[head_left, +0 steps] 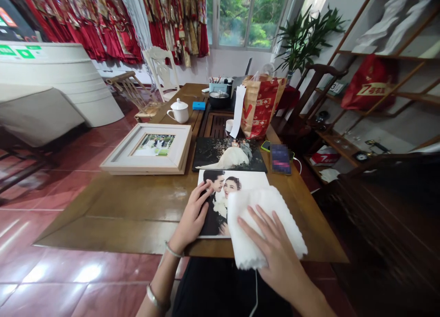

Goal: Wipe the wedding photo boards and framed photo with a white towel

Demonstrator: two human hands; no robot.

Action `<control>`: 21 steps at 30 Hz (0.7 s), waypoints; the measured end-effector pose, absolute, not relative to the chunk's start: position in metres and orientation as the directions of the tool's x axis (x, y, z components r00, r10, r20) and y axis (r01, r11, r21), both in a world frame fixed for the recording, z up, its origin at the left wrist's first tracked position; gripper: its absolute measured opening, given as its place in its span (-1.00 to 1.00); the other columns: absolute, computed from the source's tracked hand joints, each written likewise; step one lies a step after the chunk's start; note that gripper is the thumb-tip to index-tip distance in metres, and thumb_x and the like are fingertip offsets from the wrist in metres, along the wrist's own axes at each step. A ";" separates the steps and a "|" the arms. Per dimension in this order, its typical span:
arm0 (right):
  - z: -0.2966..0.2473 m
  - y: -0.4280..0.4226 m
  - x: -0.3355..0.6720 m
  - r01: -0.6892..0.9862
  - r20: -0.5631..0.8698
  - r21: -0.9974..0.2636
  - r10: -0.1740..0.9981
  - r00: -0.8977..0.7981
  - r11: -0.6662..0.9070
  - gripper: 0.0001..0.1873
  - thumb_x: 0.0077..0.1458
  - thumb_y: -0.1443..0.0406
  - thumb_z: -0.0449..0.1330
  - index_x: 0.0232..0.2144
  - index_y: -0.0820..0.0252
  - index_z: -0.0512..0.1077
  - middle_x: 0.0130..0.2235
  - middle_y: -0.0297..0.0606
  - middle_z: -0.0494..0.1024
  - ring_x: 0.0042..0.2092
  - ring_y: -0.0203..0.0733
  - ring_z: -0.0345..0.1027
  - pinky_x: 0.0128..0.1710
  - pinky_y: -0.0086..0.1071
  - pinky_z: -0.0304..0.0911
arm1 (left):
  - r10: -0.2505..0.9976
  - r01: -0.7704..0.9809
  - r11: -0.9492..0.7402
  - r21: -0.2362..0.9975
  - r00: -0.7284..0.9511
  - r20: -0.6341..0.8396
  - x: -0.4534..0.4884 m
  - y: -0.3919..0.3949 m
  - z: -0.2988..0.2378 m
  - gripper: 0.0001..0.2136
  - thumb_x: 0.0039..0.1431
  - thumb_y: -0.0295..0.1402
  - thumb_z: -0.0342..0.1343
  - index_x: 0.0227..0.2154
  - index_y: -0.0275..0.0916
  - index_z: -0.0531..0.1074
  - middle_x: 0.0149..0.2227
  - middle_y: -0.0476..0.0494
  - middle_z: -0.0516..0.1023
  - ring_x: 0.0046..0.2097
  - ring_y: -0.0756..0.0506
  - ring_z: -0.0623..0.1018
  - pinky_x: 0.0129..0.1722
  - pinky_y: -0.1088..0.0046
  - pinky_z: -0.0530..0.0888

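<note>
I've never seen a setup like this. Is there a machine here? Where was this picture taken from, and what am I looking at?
There's no machine: these are a person's two bare hands. The single picture comes from a camera worn on their head, looking forward and down.

The left hand rests on a flat, rectangular photo print of a couple. The right hand is spread on a white, soft-looking cloth with a scalloped edge, which covers part of that print.

Both are at the near edge of a brown wooden table. Beyond the print lies a darker photo print. To its left is a pale, thick-framed picture; behind that stands a white lidded mug.
</note>
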State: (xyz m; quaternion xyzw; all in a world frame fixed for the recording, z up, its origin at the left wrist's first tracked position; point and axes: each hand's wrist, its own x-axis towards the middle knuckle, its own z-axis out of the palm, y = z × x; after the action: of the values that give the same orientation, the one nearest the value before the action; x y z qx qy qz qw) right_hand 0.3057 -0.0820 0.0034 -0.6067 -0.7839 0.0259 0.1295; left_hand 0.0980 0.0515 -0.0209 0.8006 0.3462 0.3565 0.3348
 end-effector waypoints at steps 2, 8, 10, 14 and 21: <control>0.004 -0.094 0.304 0.935 0.161 -0.208 0.953 -0.258 0.288 -0.14 -0.16 0.44 0.05 0.24 0.00 0.00 0.30 -0.28 -0.06 0.28 0.10 -0.23 0.21 0.11 -0.27 | 0.794 0.323 -0.534 0.782 0.508 0.333 0.098 0.051 -0.020 -0.62 0.27 -0.44 -0.19 0.12 -0.09 0.23 0.25 -0.11 0.12 0.29 -0.12 0.04 0.27 0.09 0.00; 0.006 -0.058 0.317 0.920 0.194 -0.275 0.954 -0.230 0.278 -0.28 -0.13 0.35 0.16 0.15 0.01 0.20 0.28 -0.18 0.01 0.27 0.11 -0.22 0.20 0.11 -0.31 | 0.793 0.331 -0.536 0.777 0.514 0.327 0.098 0.052 -0.020 -0.62 0.27 -0.44 -0.19 0.13 -0.09 0.21 0.25 -0.11 0.12 0.29 -0.13 0.03 0.27 0.07 -0.01; 0.008 -0.033 0.319 0.918 0.200 -0.302 0.959 -0.202 0.256 -0.29 -0.18 0.39 0.15 0.11 0.03 0.26 0.32 -0.19 -0.16 0.29 0.13 -0.34 0.20 0.13 -0.34 | 0.791 0.323 -0.536 0.780 0.514 0.331 0.098 0.052 -0.021 -0.62 0.27 -0.44 -0.19 0.12 -0.09 0.22 0.25 -0.11 0.12 0.29 -0.14 0.04 0.27 0.06 -0.01; 0.011 0.014 0.316 0.923 0.129 -0.318 0.974 -0.184 0.216 -0.28 -0.12 0.38 0.12 0.15 -0.03 0.19 0.32 -0.25 -0.18 0.31 0.06 -0.42 0.19 0.14 -0.42 | 0.785 0.303 -0.544 0.782 0.514 0.347 0.098 0.053 -0.023 -0.63 0.27 -0.44 -0.18 0.11 -0.09 0.24 0.24 -0.12 0.13 0.29 -0.14 0.05 0.27 0.06 -0.01; 0.008 0.038 0.306 0.955 0.126 -0.234 0.980 -0.156 0.182 -0.27 0.00 0.26 0.13 0.22 -0.12 0.02 0.30 -0.30 -0.06 0.30 0.07 -0.39 0.17 0.20 -0.50 | 0.789 0.302 -0.542 0.784 0.505 0.351 0.098 0.053 -0.023 -0.62 0.27 -0.43 -0.17 0.12 -0.10 0.22 0.24 -0.13 0.14 0.29 -0.14 0.06 0.27 0.07 0.00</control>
State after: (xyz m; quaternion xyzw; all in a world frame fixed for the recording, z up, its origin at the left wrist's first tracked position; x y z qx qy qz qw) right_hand 0.3056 0.0381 0.0079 -0.6376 -0.7586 0.0495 0.1247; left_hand 0.0977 0.0532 -0.0235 0.7998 0.3409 0.3626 0.3355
